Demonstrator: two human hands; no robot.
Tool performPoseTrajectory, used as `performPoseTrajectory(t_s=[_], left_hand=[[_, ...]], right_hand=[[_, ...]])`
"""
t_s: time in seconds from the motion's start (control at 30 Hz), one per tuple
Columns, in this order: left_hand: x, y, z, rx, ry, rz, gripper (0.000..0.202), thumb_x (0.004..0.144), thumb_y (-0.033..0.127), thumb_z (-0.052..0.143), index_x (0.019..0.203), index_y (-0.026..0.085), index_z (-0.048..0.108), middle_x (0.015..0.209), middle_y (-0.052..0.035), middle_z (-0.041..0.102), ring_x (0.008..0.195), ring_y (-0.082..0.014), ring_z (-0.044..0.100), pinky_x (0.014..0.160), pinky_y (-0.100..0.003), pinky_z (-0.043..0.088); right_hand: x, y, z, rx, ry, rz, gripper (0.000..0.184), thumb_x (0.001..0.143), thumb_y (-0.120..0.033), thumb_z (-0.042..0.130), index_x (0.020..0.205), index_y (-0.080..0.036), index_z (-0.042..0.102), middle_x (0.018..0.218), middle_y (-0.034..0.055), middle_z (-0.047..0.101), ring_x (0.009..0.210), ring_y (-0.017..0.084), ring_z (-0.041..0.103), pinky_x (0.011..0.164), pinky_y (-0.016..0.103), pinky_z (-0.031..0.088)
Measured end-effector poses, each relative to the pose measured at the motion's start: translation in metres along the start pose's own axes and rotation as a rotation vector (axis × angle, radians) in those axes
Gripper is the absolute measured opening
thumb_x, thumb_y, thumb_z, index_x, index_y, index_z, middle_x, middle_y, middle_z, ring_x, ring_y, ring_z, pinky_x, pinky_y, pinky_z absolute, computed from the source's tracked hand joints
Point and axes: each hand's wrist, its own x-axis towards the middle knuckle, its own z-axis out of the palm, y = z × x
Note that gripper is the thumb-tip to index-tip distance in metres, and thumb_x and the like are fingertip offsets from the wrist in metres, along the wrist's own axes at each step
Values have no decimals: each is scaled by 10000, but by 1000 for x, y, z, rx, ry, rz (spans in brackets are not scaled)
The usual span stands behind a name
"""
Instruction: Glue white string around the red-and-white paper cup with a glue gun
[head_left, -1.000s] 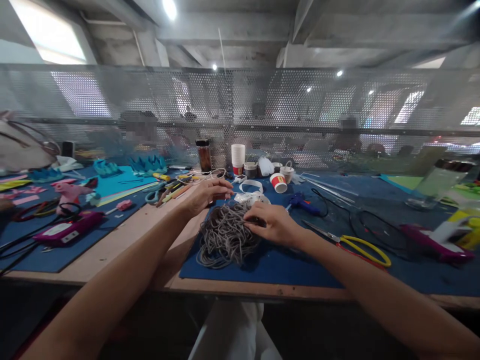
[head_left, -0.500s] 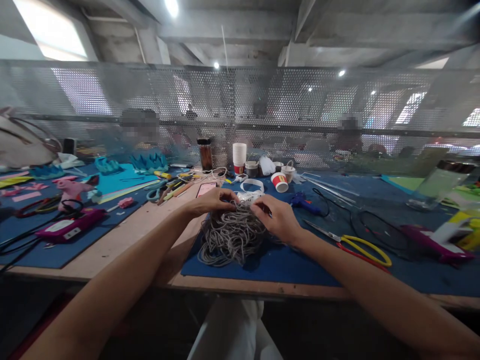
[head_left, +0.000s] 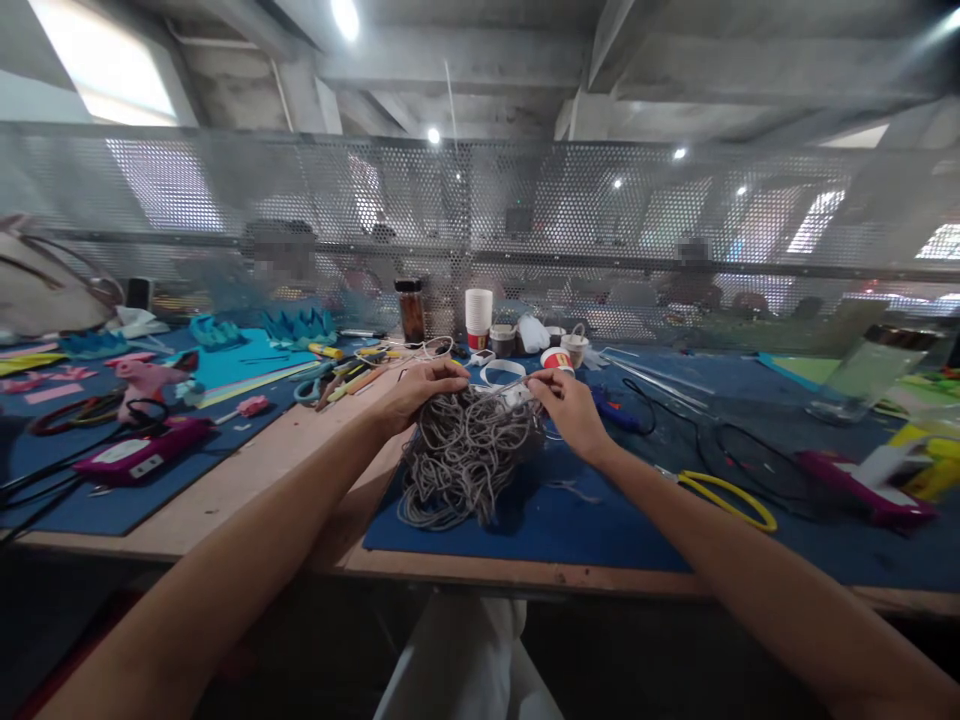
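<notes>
A tangled heap of grey cord (head_left: pixel 466 465) lies on the blue mat (head_left: pixel 600 540) in front of me. My left hand (head_left: pixel 426 392) is above the heap's far left side, thumb and fingertips pinched on the cord. At the far right side, my right hand (head_left: pixel 570 408) pinches a strand of the same cord. That strand spans the gap between my fingertips, above the heap. Some loose cord ends rest on the mat beneath my right wrist. Just beyond the strand are a white ring-shaped band (head_left: pixel 504 373) and some white material I cannot make out.
Yellow-handled scissors (head_left: pixel 727 498) lie right, partly behind my forearm, near a blue glue gun (head_left: pixel 619 410) and its cable. Paper cups (head_left: pixel 478 310) and a dark jar (head_left: pixel 410 310) stand behind. Pliers and tools (head_left: pixel 341 380) and a purple device (head_left: pixel 146 450) lie left. A perforated screen closes the back.
My right hand has moved right, away from my left hand, drawing a strand out between them. My right forearm now covers more of the scissors.
</notes>
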Motion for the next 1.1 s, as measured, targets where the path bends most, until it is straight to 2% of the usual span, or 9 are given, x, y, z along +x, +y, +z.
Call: performPoseTrajectory(t_s=[0.27, 0.43, 0.63, 0.73, 0.8, 0.87, 0.97, 1.1], left_hand=[[2, -1, -2, -26, 9, -42, 260, 748, 353, 803, 921, 172, 732, 858, -38, 725, 704, -134, 657, 644, -234, 487], [2, -1, -3, -22, 3, -44, 298, 738, 374, 809, 940, 171, 728, 897, -48, 736, 734, -148, 672, 673, -244, 502], [1, -1, -5, -6, 14, -44, 305, 703, 324, 838, 955, 196, 723, 883, -33, 748, 748, -151, 684, 692, -247, 505], [2, -2, -5, -4, 22, -51, 300, 712, 340, 830, 952, 197, 724, 894, -41, 749, 755, -157, 687, 692, -251, 509], [2, -2, -6, 4, 21, -54, 297, 724, 361, 818, 952, 194, 727, 904, -49, 750, 753, -160, 687, 677, -248, 506], [3, -2, -6, 13, 20, -56, 298, 730, 375, 811, 950, 191, 729, 910, -53, 750, 753, -160, 687, 671, -244, 503], [3, -2, -6, 15, 22, -58, 305, 730, 375, 810, 959, 189, 732, 919, -51, 750, 768, -157, 687, 684, -235, 504], [3, -2, -6, 13, 15, -51, 303, 725, 363, 810, 960, 187, 734, 917, -50, 750, 776, -157, 687, 696, -234, 505]], right_hand=[[10, 2, -9, 134, 150, -20, 287, 904, -432, 569, 877, -166, 676, 730, 17, 621, 624, 124, 551, 623, 273, 472], [14, 3, -12, 200, 212, 35, 253, 852, -413, 641, 895, -165, 670, 667, -7, 572, 575, 109, 509, 560, 262, 440], [20, 3, -20, 223, 292, -3, 270, 826, -426, 691, 957, -191, 674, 797, 24, 647, 654, 122, 575, 661, 289, 496], [22, -1, -24, 315, 304, 45, 277, 811, -424, 706, 966, -203, 643, 811, 25, 658, 698, 140, 622, 687, 300, 520], [22, -4, -26, 384, 305, 94, 283, 807, -426, 705, 972, -212, 620, 784, 15, 652, 684, 141, 629, 652, 292, 521], [24, -6, -28, 428, 317, 121, 282, 803, -423, 703, 969, -217, 604, 749, -2, 632, 599, 113, 585, 559, 258, 481], [27, -9, -32, 461, 342, 99, 265, 793, -403, 707, 944, -213, 600, 740, -15, 618, 472, 56, 440, 434, 221, 349], [30, -11, -39, 477, 361, 73, 252, 777, -378, 714, 930, -210, 606, 779, -2, 647, 461, 44, 391, 404, 219, 289]])
